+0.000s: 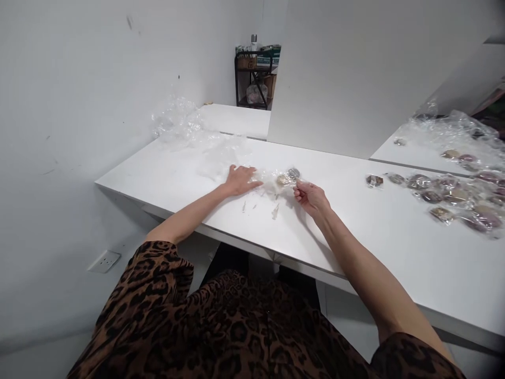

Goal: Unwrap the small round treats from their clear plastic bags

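My left hand (240, 180) lies on the white table (221, 216) with its fingers spread, pressing on thin clear plastic. To its right, my right hand (311, 198) pinches the edge of a clear plastic packet (283, 180). Inside or under that film show a beige round piece and a dark grey one; what they are I cannot make out. Between and below the hands lie a few small plastic scraps (275, 211). A loose clear film (224, 155) stretches from my left hand toward the back of the table.
Several round and square pieces in clear wrappers (453, 195) are heaped on the right. Crumpled plastic film (177, 121) is piled at the far left against the wall. An upright white panel (335, 79) stands along the back edge. Beyond it is a black rack (254, 68) holding boxes.
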### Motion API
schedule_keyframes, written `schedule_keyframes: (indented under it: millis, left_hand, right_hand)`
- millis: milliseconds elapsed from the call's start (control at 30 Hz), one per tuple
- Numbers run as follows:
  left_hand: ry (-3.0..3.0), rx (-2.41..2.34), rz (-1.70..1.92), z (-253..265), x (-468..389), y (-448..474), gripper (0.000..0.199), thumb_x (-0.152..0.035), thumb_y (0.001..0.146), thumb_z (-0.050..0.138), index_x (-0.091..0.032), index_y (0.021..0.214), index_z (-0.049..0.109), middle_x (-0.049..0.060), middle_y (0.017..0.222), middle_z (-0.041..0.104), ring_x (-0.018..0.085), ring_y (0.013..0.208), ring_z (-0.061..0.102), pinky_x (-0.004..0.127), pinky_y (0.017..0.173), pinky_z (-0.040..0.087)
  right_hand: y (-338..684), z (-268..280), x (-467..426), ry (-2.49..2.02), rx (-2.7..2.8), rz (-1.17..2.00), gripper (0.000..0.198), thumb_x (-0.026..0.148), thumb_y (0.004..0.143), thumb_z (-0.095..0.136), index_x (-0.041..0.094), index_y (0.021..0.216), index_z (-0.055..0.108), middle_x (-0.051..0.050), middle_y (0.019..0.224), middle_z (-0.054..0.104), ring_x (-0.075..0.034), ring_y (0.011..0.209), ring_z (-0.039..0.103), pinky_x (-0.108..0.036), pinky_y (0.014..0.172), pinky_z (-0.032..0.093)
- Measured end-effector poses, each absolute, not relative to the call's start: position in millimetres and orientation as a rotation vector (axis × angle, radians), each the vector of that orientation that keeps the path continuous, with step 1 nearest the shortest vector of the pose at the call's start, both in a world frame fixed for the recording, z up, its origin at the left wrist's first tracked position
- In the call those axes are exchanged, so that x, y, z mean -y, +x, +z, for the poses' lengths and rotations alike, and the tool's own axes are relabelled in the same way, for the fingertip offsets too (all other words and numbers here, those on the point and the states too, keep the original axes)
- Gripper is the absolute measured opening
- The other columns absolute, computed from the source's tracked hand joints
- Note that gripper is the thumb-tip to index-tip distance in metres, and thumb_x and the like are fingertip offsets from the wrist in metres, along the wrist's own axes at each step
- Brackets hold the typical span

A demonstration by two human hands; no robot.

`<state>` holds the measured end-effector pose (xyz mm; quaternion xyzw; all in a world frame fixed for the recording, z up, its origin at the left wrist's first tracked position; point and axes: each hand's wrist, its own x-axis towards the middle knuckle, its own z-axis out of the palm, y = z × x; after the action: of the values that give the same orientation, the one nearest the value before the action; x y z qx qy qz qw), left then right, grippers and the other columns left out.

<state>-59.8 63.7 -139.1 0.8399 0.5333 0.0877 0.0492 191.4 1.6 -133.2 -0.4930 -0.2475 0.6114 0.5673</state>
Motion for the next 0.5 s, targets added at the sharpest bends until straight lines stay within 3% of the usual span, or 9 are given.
schedule_keyframes:
  millis: [133, 267, 400, 500]
  left_hand:
    - [2.424, -1.989, 0.175, -139.9, -83.1, -113.4, 0.052, -0.050, 0.100, 0.040, -0.018, 0.132, 0.065, 0.021, 0.146, 0.060, 0.037, 0.140, 0.048, 0.059, 0.121, 0.019]
    - [2.069, -2.287, 0.152, -134.9, -97.8, -148.6, 0.054, -0.042, 0.097, 0.040, -0.014, 0.139, 0.061, 0.024, 0.152, 0.054, 0.039, 0.145, 0.043, 0.060, 0.120, 0.026]
    - [1.898, -2.286, 0.150, -126.8, -100.4, -159.2, 0.063, -0.032, 0.088, 0.051, -0.016, 0.149, 0.052, 0.022, 0.161, 0.045, 0.036, 0.149, 0.042, 0.055, 0.118, 0.035]
    - [1.852, -2.248, 0.171, -122.3, -93.4, -156.3, 0.063, -0.030, 0.086, 0.052, -0.017, 0.148, 0.052, 0.019, 0.162, 0.045, 0.034, 0.149, 0.042, 0.054, 0.119, 0.034]
  right_hand:
    - [208.3, -132.0, 7.7, -1.140, 0.561, 1.437, 0.028, 0.010, 0.073, 0.084, 0.017, 0.072, 0.056, 0.003, 0.060, 0.060, -0.004, 0.046, 0.048, -0.013, 0.035, 0.038]
    - [221.6, -131.4, 10.6, -1.095, 0.518, 1.438, 0.026, 0.012, 0.074, 0.084, 0.016, 0.077, 0.058, 0.003, 0.063, 0.060, -0.003, 0.048, 0.050, -0.010, 0.037, 0.038]
    - [234.1, -134.1, 7.5, -1.134, 0.429, 1.370, 0.024, 0.012, 0.079, 0.078, 0.017, 0.076, 0.055, 0.004, 0.059, 0.057, -0.002, 0.045, 0.046, -0.009, 0.036, 0.037]
    - [242.3, -137.3, 6.7, -1.109, 0.409, 1.304, 0.025, 0.011, 0.080, 0.076, 0.018, 0.075, 0.053, 0.004, 0.059, 0.058, -0.003, 0.046, 0.049, -0.010, 0.037, 0.039]
